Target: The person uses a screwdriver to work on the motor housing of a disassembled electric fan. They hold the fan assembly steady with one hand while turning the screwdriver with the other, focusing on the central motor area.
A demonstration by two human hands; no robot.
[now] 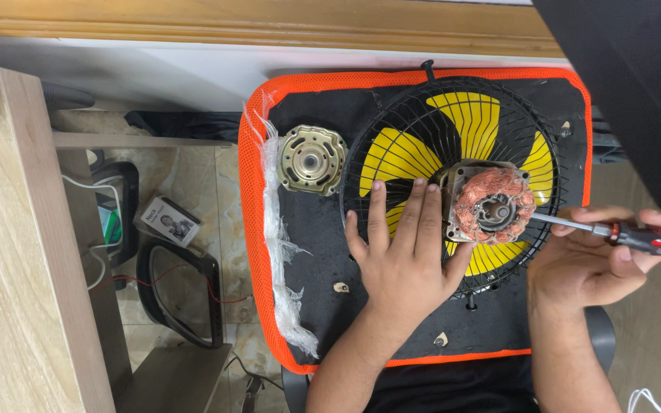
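Note:
A black wire fan guard [392, 130] with yellow blades [464, 115] lies flat on a black mat with an orange rim [252, 199]. In its middle sits a fan motor [491, 205] with bare copper windings. My left hand [403, 256] rests flat on the guard, fingertips against the motor's left side. My right hand [594, 260] grips a red and black screwdriver [648, 241] whose metal shaft points at the motor's right edge.
A round metal motor cover [313, 159] lies on the mat left of the guard. Small pale bits [340, 287] lie near the mat's front. Torn clear plastic [281, 252] hangs off the mat's left rim. A wooden board [17, 252] stands at left, cables and black frames [181, 294] on the floor.

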